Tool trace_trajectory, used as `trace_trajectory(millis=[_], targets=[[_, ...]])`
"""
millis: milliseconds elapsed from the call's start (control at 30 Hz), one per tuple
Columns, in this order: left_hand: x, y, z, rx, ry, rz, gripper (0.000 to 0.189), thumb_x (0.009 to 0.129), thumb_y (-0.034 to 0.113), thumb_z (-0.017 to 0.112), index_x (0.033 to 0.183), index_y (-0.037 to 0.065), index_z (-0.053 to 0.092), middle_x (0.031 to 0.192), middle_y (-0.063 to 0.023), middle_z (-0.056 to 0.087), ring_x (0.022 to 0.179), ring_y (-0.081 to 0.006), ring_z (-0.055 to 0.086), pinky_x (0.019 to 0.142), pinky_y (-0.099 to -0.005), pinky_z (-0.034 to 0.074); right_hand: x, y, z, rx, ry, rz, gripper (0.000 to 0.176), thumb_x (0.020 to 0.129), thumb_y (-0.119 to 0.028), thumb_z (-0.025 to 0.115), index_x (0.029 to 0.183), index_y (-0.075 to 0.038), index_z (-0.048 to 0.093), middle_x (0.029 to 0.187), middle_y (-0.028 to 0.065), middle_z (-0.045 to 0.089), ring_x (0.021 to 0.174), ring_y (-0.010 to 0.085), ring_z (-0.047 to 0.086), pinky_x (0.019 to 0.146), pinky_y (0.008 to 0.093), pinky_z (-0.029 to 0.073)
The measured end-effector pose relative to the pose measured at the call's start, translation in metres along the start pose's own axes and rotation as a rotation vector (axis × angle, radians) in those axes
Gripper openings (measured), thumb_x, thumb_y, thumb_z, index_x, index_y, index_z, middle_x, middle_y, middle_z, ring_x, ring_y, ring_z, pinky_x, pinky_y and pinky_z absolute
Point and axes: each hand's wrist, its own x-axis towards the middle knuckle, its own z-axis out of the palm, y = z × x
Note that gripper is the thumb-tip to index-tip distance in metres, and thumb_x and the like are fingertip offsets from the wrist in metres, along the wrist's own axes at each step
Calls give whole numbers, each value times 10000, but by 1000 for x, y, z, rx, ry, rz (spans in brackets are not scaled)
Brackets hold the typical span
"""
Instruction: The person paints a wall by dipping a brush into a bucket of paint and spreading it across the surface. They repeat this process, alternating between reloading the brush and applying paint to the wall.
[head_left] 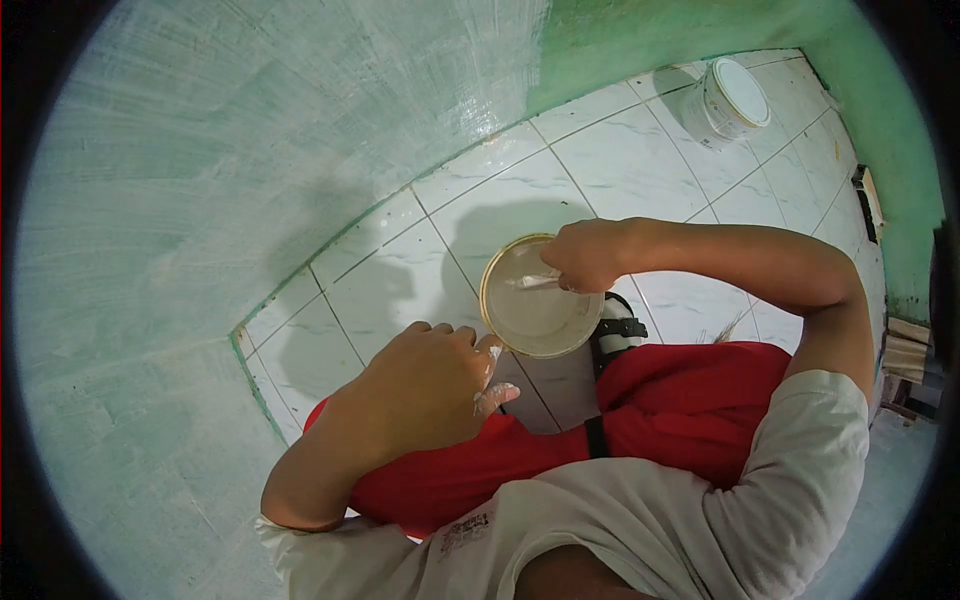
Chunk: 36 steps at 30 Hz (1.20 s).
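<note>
My right hand (588, 256) is closed around a paintbrush, mostly hidden by the fingers. Its whitish, paint-covered end (537, 283) pokes out over the mouth of a round bucket (484, 302). Thin whitish paint (540, 318) lies in the bucket, which has a yellowish rim. To the left of the bucket, my left hand (450, 372) rests near my knee and holds nothing. Its thumb stands apart from the loosely bent fingers, and white paint is smeared on the thumb and index finger.
A green wall (330, 110) with whitish brush strokes rises on the left. White tiles (625, 150) cover the floor. A white paint tub (728, 104) stands at the back right, near a bare green wall (660, 40). Pieces of wood (908, 355) lie at the right edge.
</note>
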Motion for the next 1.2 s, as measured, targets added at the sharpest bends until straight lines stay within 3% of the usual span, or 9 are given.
trace_trajectory(millis=[167,267,333,433,667,733,800,900,1200], targets=[[7,1,1,16,-16,25,437,987,380,576,1036,-49,639,894,-192,670,901,-357,657,876,-434,504,-5,34,2,213,45,-37,311,936,-224,604,1099,40,615,932,219,696,886,373,677,783,459,520],[13,2,-3,7,-39,8,444,987,383,575,1048,-53,633,912,-203,669,907,-367,653,885,-445,499,-7,53,7,223,14,-43,280,952,-214,558,1085,27,606,884,170,705,823,318,679,738,433,525],[15,1,-3,-3,-60,-4,446,986,383,574,1054,-54,632,919,-207,668,909,-371,651,889,-451,496,-26,53,-1,443,-54,14,277,963,-202,504,1098,21,598,875,134,721,790,261,679,703,409,524],[20,0,-3,28,-23,62,456,996,371,566,1080,-74,619,870,-214,680,872,-340,684,823,-441,524,-29,69,6,430,-107,41,267,963,-191,468,1072,17,596,879,111,736,751,222,674,676,382,520],[31,-2,-2,-10,-57,44,453,995,382,568,1041,-66,609,875,-225,675,875,-360,676,818,-448,518,-19,95,25,506,-1,-86,240,922,-179,461,954,20,593,837,113,732,658,208,622,620,361,487],[33,-1,-6,2,-59,38,461,996,386,564,1053,-70,609,882,-225,675,879,-364,674,817,-450,516,-23,93,16,529,-98,-13,244,906,-190,475,923,15,607,814,110,729,632,196,608,601,364,478],[33,2,-12,-36,-154,-16,484,981,383,571,1142,-72,612,973,-236,662,944,-395,640,886,-469,494,-26,94,13,538,-86,-46,244,901,-191,479,925,12,613,805,110,727,623,191,604,600,363,479],[32,-3,-4,-45,-86,11,501,983,400,564,1132,-75,615,989,-244,657,942,-396,639,880,-471,496,-33,90,10,474,-51,1,261,892,-186,483,979,16,622,821,109,718,629,188,589,603,361,476],[28,-1,-8,-47,-121,-10,544,984,430,561,1156,-83,615,948,-235,642,911,-392,634,871,-472,497,-31,88,6,429,-63,5,312,895,-184,491,1052,50,626,835,112,703,691,208,628,637,365,492]])
